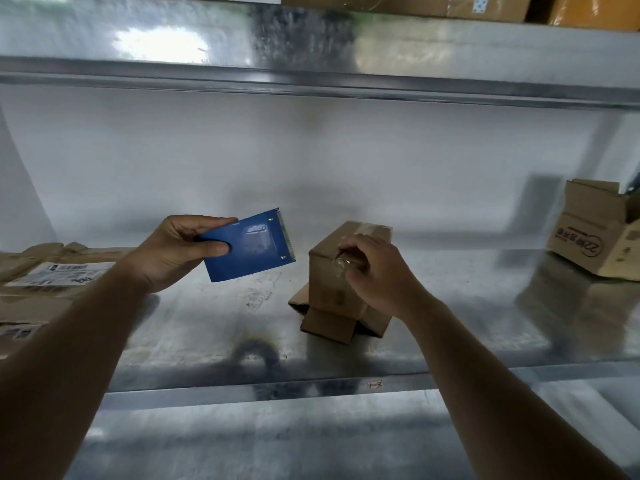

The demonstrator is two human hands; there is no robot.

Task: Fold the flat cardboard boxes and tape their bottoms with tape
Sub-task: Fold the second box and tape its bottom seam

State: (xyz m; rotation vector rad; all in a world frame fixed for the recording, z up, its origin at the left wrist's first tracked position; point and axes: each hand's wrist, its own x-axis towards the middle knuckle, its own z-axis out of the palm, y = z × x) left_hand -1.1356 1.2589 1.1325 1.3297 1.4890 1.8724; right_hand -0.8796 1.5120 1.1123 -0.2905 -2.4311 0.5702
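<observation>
Box: small cardboard box [341, 271] stands on the metal shelf [214, 327], right of centre, its bottom turned up and its open flaps splayed against the shelf below.
Tape: clear strip [372, 229] runs across the upturned bottom and down the near side, glinting under the right fingers.
Right hand: right hand [375, 271] lies on the near upper edge of the box, fingers curled over the tape and pressing it to the cardboard.
Left hand: left hand [180, 251] is raised above the shelf, left of the box and apart from it, thumb on top and fingers beneath, pinching the cutter.
Cutter: blue flat tape cutter [249, 245], tilted, toothed metal edge pointing right toward the box, not touching it.
Flat boxes: pile of flat cardboard [45, 271] with printed labels lies at the left end of the shelf.
Open box: printed carton [595, 237] sits at the far right, its top flaps up.
Upper shelf: metal shelf above carries more cartons [408, 3].
</observation>
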